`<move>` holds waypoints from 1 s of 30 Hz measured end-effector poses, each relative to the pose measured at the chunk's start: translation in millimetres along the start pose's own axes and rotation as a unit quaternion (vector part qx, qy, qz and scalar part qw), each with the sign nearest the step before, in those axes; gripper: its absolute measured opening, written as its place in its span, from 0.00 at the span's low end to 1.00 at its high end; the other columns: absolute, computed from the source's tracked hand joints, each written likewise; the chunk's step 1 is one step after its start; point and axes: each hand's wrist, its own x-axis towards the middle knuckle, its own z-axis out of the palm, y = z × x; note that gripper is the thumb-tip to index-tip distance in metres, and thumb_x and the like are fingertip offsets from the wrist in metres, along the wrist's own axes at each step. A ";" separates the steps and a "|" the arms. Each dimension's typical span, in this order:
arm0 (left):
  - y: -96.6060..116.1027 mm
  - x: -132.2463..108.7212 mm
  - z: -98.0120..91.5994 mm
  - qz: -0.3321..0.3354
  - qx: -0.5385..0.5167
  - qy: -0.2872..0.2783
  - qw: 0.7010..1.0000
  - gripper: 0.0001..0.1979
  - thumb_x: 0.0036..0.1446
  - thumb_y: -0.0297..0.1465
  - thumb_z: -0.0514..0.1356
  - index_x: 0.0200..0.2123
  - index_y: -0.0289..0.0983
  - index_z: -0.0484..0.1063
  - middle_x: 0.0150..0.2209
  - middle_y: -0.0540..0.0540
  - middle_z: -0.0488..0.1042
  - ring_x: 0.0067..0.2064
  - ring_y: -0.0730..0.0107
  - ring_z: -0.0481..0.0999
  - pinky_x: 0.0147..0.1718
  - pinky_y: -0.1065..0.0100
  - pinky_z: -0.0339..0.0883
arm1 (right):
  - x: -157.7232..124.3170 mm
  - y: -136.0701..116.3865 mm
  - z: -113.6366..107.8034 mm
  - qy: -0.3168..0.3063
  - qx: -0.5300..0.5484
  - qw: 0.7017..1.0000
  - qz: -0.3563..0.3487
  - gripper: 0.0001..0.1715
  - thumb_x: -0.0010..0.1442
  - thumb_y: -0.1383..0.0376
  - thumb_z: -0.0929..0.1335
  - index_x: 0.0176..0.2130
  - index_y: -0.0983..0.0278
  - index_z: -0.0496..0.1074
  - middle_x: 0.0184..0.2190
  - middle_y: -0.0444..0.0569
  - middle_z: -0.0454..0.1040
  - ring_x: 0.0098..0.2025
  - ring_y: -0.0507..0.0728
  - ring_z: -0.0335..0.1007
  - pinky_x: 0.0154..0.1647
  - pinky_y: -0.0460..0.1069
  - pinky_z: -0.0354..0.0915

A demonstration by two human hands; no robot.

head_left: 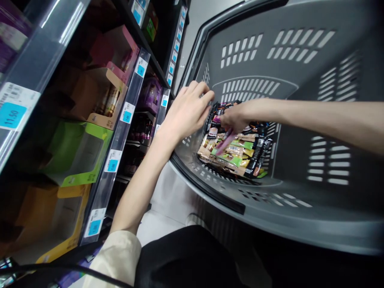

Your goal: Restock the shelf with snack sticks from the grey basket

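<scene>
My right hand (235, 119) reaches down into a grey shopping basket (300, 132), its fingers closed on a slim pink-wrapped snack bar (225, 143). Beneath it lie several packaged snack bars (240, 154) in green, yellow, tan and black wrappers, bunched together on the basket floor. At the basket's shelf-side edge hangs my left hand (192, 106). Its fingers are loosely bent, thumb apart from them, and nothing shows in its grasp. Whether it touches the rim I cannot tell.
Shelves on the left hold a green display box (87, 154), a yellow box (64, 220), a tan box (105, 98) of wrapped sticks and a pink box (126, 52). Price tags (112, 162) line the shelf edge. A black cable (60, 267) crosses the lower left.
</scene>
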 end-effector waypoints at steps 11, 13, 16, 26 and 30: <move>6.0 2.7 -9.9 -0.044 -0.257 -0.018 0.965 0.18 0.69 0.47 0.62 0.47 0.37 0.77 0.36 0.46 0.79 0.44 0.60 0.80 0.52 0.61 0.71 | -56.5 -78.4 -118.9 -0.062 -0.067 0.951 -0.294 0.24 0.44 0.67 0.84 0.43 0.68 0.85 0.29 0.40 0.80 0.28 0.44 0.74 0.28 0.36 0.63; 4.6 3.0 -8.6 -0.067 -0.318 0.007 0.946 0.19 0.66 0.48 0.65 0.45 0.37 0.76 0.36 0.46 0.79 0.44 0.60 0.80 0.50 0.61 0.73 | -59.3 -77.0 -123.6 0.012 0.003 0.951 -0.310 0.25 0.42 0.66 0.85 0.41 0.66 0.85 0.30 0.43 0.81 0.29 0.47 0.75 0.29 0.39 0.68; 4.1 2.7 -6.5 -0.113 -0.458 0.024 0.881 0.23 0.65 0.51 0.66 0.50 0.38 0.73 0.39 0.45 0.81 0.42 0.62 0.82 0.45 0.61 0.76 | -62.4 -78.4 -117.9 0.033 0.186 0.940 -0.285 0.25 0.42 0.67 0.86 0.40 0.69 0.84 0.33 0.50 0.82 0.32 0.53 0.78 0.33 0.44 0.76; 6.2 6.0 1.6 -0.197 -0.630 0.067 0.748 0.27 0.71 0.54 0.57 0.61 0.41 0.64 0.43 0.44 0.81 0.42 0.63 0.85 0.43 0.61 0.81 | -65.1 -100.3 -90.1 0.081 0.448 0.880 -0.136 0.16 0.48 0.79 0.80 0.37 0.69 0.79 0.36 0.52 0.81 0.36 0.53 0.79 0.45 0.50 0.79; -0.6 11.6 6.7 -0.237 -0.603 0.155 0.746 0.26 0.74 0.55 0.52 0.59 0.41 0.66 0.40 0.46 0.78 0.42 0.66 0.84 0.44 0.62 0.80 | -61.8 -98.0 -102.3 0.090 0.422 0.893 -0.124 0.08 0.52 0.74 0.78 0.29 0.66 0.77 0.31 0.48 0.76 0.31 0.46 0.70 0.35 0.43 0.71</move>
